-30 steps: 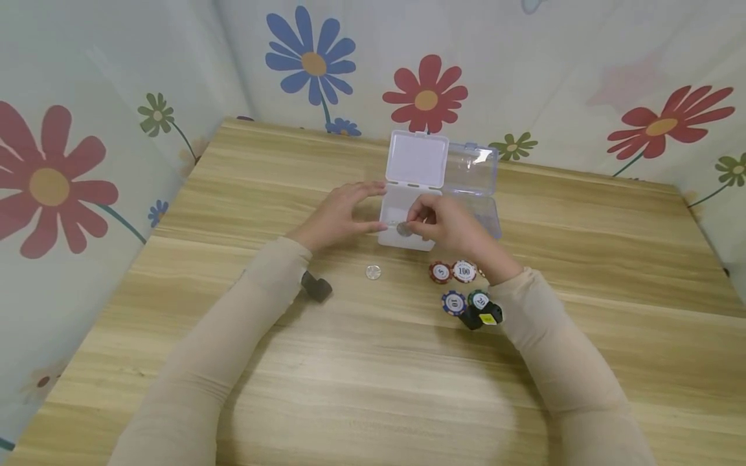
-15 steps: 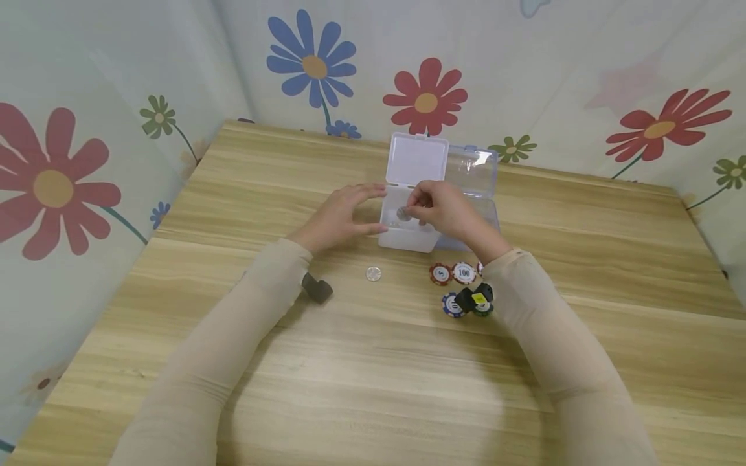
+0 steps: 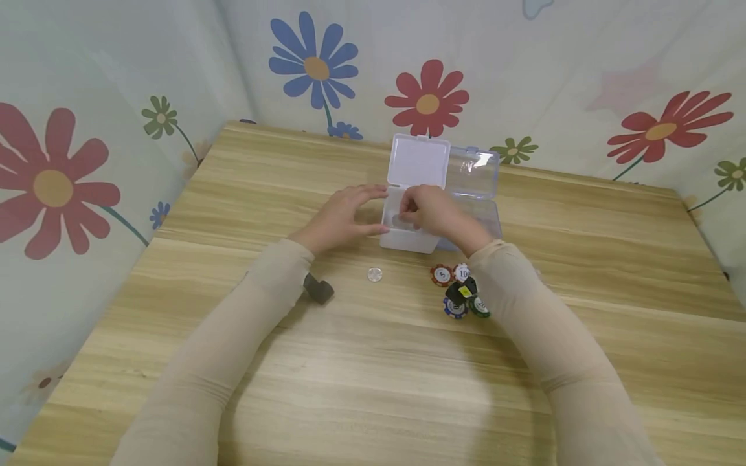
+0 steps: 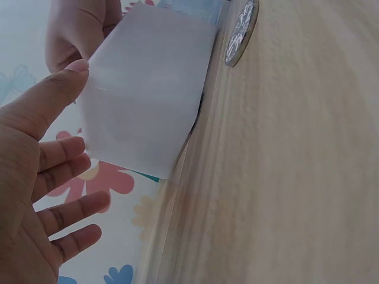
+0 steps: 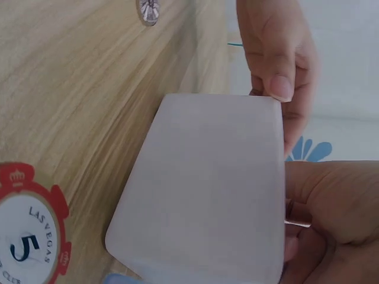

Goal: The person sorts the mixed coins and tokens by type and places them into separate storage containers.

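An open white plastic box (image 3: 410,241) stands near the back of the table, its lid raised. My left hand (image 3: 337,220) is at the box's left side, fingers spread; in the left wrist view its thumb touches the rim. My right hand (image 3: 436,211) reaches over the box from the right, fingertips down inside it. They pinch a silvery coin (image 3: 399,221), mostly hidden by the fingers and blurred. Another silver coin (image 3: 375,275) lies flat on the wood in front of the box; the left wrist view shows this coin (image 4: 241,32) close up.
A clear blue-tinted box (image 3: 474,173) stands open against the white box's right side. Poker chips lie under the right wrist: a red 5 chip (image 3: 441,275), a 100 chip (image 3: 461,272), a blue chip (image 3: 455,309) and a green chip (image 3: 480,307). A flowered curtain (image 3: 495,58) hangs behind.
My right hand has moved slightly left and lowered into the white box with the coin, its forearm shifting left over the chips. The left hand has stayed at the box.
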`<action>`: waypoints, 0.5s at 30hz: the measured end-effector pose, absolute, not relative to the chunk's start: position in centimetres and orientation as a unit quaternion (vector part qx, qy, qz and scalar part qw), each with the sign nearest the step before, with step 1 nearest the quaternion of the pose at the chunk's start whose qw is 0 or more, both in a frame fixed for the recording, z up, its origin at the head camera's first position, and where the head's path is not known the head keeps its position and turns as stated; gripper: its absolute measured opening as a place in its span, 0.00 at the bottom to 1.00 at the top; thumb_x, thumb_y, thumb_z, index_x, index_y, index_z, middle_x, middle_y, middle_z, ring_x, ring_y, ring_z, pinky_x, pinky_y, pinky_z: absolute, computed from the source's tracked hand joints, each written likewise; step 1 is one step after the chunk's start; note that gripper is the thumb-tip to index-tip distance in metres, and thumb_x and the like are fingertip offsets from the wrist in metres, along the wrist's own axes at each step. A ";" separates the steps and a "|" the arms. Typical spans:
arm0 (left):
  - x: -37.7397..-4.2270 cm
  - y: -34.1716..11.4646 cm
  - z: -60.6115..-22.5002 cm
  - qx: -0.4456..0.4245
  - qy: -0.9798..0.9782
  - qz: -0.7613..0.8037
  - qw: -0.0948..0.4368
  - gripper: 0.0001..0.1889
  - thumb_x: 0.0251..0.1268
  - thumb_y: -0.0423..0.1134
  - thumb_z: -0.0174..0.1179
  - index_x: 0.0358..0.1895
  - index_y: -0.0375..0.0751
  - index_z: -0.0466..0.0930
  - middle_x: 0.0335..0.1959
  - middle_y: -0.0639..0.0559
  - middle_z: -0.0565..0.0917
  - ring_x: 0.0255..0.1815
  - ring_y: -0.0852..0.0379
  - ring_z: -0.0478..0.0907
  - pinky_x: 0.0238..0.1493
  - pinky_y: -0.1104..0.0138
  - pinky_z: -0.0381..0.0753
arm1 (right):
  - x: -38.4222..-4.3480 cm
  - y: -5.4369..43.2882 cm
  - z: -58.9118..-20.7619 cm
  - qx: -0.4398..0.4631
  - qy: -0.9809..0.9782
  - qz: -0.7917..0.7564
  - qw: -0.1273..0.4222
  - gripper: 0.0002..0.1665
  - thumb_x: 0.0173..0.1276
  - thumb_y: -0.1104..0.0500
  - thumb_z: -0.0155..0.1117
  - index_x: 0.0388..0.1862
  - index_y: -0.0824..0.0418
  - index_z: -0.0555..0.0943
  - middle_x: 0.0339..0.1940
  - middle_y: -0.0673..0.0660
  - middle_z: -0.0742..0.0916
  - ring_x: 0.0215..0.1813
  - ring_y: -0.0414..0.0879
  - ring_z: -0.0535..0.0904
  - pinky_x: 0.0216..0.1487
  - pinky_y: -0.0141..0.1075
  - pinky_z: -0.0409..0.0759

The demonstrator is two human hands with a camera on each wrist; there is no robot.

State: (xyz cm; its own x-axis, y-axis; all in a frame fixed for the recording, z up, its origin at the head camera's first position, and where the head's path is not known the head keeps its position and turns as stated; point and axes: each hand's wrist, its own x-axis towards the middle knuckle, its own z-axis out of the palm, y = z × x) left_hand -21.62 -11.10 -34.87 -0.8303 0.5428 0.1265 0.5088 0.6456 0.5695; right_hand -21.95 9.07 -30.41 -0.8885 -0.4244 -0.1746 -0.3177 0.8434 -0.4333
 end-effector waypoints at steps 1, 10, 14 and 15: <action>-21.6 -11.1 -34.9 0.291 0.906 0.305 0.028 0.37 0.58 0.54 0.66 0.69 0.46 0.66 0.74 0.52 0.65 0.76 0.49 0.59 0.76 0.51 0.54 | -22.0 8.9 -30.5 -0.197 0.952 -0.190 0.137 0.06 0.66 0.61 0.62 0.35 0.64 0.80 0.32 0.58 0.85 0.32 0.46 0.78 0.35 0.34 0.75; -21.6 -11.2 -35.0 0.295 0.905 0.307 0.022 0.37 0.58 0.54 0.65 0.69 0.46 0.66 0.73 0.51 0.66 0.75 0.48 0.58 0.76 0.51 0.55 | -22.6 8.4 -31.3 -0.211 0.956 -0.155 0.135 0.05 0.65 0.62 0.62 0.32 0.64 0.79 0.28 0.55 0.82 0.32 0.47 0.74 0.36 0.36 0.74; -21.7 -11.2 -35.1 0.292 0.905 0.309 0.022 0.36 0.58 0.54 0.65 0.69 0.47 0.66 0.73 0.51 0.66 0.75 0.48 0.59 0.76 0.51 0.55 | -22.8 8.3 -31.5 -0.220 0.957 -0.136 0.129 0.04 0.63 0.63 0.61 0.30 0.64 0.80 0.26 0.54 0.81 0.32 0.47 0.74 0.37 0.37 0.73; -21.7 -11.2 -35.1 0.292 0.905 0.309 0.022 0.37 0.58 0.54 0.65 0.69 0.46 0.66 0.73 0.51 0.66 0.75 0.48 0.58 0.76 0.51 0.55 | -22.8 8.2 -31.5 -0.222 0.958 -0.129 0.128 0.04 0.63 0.63 0.60 0.30 0.64 0.80 0.26 0.54 0.81 0.32 0.47 0.74 0.37 0.37 0.73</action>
